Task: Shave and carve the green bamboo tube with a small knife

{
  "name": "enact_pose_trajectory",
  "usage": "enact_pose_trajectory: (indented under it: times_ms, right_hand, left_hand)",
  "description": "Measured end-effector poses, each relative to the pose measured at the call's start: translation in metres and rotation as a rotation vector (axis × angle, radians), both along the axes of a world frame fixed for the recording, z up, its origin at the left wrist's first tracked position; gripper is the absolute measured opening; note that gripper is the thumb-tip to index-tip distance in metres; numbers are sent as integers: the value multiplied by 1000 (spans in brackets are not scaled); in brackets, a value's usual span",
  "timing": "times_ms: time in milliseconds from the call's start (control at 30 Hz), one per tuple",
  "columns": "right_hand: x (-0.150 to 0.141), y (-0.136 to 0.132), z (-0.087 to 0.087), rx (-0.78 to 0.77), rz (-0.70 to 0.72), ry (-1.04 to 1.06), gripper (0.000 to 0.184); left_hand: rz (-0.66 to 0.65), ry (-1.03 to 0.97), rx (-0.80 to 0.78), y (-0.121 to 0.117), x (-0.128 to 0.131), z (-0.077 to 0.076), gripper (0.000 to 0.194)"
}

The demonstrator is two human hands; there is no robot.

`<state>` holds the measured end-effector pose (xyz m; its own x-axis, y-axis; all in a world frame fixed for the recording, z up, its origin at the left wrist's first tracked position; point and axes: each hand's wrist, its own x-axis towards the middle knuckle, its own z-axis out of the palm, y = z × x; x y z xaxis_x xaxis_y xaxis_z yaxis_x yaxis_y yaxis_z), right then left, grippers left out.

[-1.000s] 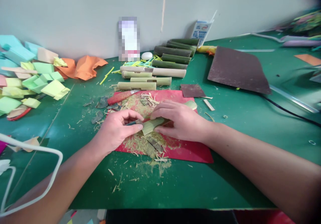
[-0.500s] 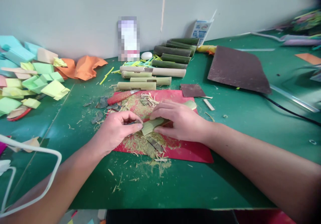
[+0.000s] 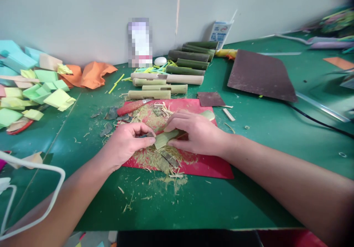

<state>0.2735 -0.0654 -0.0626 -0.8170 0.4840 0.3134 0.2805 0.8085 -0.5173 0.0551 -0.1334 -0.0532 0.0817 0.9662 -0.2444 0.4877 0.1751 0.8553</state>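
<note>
My right hand (image 3: 192, 132) is closed over a pale green bamboo piece (image 3: 163, 139), whose squared near-left end sticks out between thumb and fingers. A pale rounded end (image 3: 208, 115) shows beyond the knuckles; whether it belongs to the same piece is hidden. My left hand (image 3: 131, 140) pinches a small dark scrap, which looks like sandpaper (image 3: 149, 134), right beside the bamboo's left end. Both hands are low over a red mat (image 3: 210, 167) strewn with shavings and bamboo dust (image 3: 146, 156). Behind my left hand lies a red-handled knife (image 3: 132, 107).
Cut bamboo tubes (image 3: 177, 79) lie in rows behind the mat. A dark square sheet (image 3: 211, 99) and a larger brown board (image 3: 261, 76) are to the right. Folded paper pieces (image 3: 45, 88) pile up at the left. A white wire frame (image 3: 59, 182) juts in at front left.
The view has shifted slightly, moving everything a little to the left. Both hands keep the same grip, and the bamboo piece stays in nearly the same position.
</note>
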Motion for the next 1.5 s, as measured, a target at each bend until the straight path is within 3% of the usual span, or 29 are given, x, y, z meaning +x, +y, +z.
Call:
enact_pose_trajectory:
  times_ms: [467,800,1500]
  right_hand:
    - [0,0,-1,13,14,-4,12]
    - [-1,2,-1,10,7,-8,14]
    - [-2,2,0,7,-13,-16,13]
  left_hand:
    - [45,142,81,1,12,8,15]
    - [76,116,70,-1,10,5,18]
    - [22,238,176,3,14,11,14]
